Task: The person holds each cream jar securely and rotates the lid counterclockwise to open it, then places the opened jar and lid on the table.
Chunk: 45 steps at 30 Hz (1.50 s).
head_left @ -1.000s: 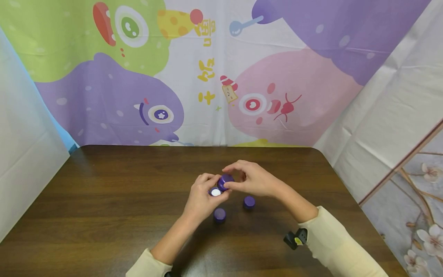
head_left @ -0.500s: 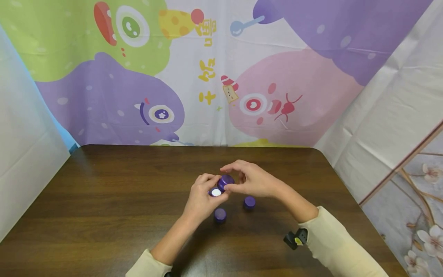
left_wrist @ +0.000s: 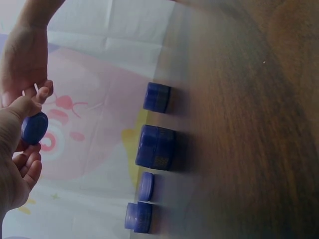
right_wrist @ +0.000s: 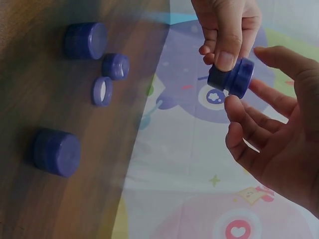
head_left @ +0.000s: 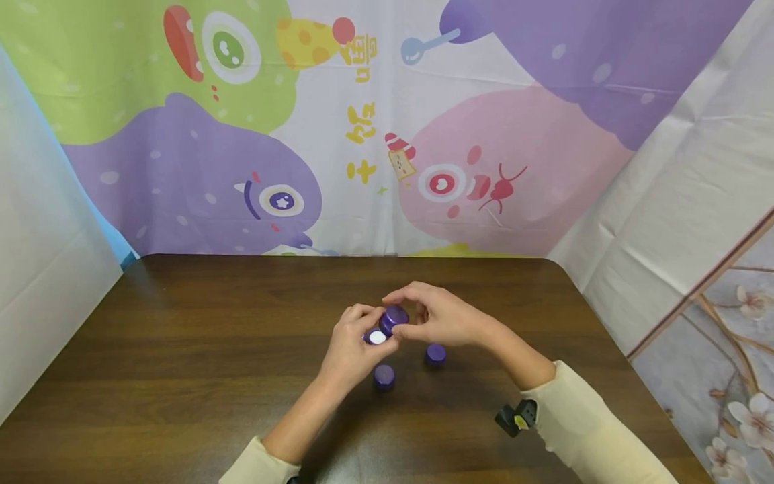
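Note:
My left hand [head_left: 357, 339] holds a small purple-blue jar [right_wrist: 219, 78] by its body, thumb along the side in the right wrist view. My right hand [head_left: 444, 314] has its thumb and fingers curved round the jar's lid [right_wrist: 243, 78]. A narrow gap shows between lid and body. Below the hands, an open jar [right_wrist: 117, 66] stands on the table with a loose lid [right_wrist: 102, 91] beside it, its white inner side showing. A white round face [head_left: 377, 337] shows beside the left fingers in the head view.
Two capped purple jars stand on the brown table [head_left: 211, 349] nearer the person: one jar [head_left: 383, 376] by the left forearm, another jar [head_left: 435, 353] below the right wrist. Behind the table's far edge hangs a cartoon-printed curtain [head_left: 363, 222].
The right fingers have shifted slightly round the lid, the index fingertip moving a little to the left. The left hand and the jars on the table stay where they were.

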Motion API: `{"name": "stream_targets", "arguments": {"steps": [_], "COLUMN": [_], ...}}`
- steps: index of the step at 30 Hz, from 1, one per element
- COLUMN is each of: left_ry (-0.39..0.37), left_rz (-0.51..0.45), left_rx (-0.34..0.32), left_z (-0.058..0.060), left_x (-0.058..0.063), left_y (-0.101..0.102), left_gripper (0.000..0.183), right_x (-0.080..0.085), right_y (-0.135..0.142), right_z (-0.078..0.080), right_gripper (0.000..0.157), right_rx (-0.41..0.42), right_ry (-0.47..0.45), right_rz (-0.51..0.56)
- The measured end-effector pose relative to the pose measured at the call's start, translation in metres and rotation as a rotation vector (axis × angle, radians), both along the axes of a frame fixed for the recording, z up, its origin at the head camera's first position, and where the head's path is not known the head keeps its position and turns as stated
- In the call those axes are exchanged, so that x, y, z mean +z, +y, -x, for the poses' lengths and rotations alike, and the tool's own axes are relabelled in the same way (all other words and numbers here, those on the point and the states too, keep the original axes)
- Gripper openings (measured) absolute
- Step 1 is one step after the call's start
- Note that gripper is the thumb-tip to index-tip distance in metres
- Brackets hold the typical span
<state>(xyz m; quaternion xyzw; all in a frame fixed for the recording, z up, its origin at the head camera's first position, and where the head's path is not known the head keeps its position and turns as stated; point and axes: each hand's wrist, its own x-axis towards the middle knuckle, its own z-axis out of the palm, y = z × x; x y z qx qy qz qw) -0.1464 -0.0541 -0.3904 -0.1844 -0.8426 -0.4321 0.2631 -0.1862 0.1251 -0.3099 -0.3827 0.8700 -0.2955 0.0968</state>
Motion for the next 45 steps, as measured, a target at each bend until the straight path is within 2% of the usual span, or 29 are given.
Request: {"name": "stream_targets", "arguments": {"steps": [5,9,13,17,22,28,32,39,45], "left_ry": [0.004,0.007,0.002,0.0,0.008,0.02,0.023,0.015,0.027], "left_rz": [0.0,-0.002,-0.002,0.002,0.001,-0.003,0.001,0.007,-0.001], "left_rx": [-0.006,-0.01,-0.008,-0.001,-0.006,-0.01,-0.008,-0.012,-0.016], "left_z": [-0.0008,-0.0008,-0.0003,-0.0002,-0.0007,0.0007,0.0004,-0.0002,-0.0005], "left_x": [0.0003,-0.0004,-0.0013,-0.0012,-0.0006,-0.0022,-0.0021,-0.0009,-0.0007], "left_y": [0.0005,0.0007,0.0006,0.0004,0.0006,0.0011,0.0009,0.0011,0.0022], "left_gripper": [0.033,0.034,0.036,0.036,0.033,0.036,0.037,0.032,0.036], "right_x": [0.0,-0.0002,-0.0001,0.0006,0.0001,-0.0002,-0.0001,0.0003,0.0018], "right_y": [-0.0002,-0.0005,-0.0003,0.0001,-0.0003,-0.0001,0.0002,0.0005,0.0005], "right_z": [-0.002,-0.001,0.0001,-0.0007,-0.0004,0.0016,0.0013,0.0,0.0011], "right_gripper": [0.036,0.034,0.038,0.042,0.035,0.035,0.038,0.037,0.037], "right_rx": [-0.055,-0.025,0.012,-0.015,-0.048,0.01,0.017,-0.048,0.027], "right_ry": [0.025,0.033,0.026,0.023,0.04,0.018,0.026,0.048,0.027], "right_rz": [0.003,0.005,-0.002,0.001,-0.003,-0.014,-0.008,-0.011,-0.016]}}
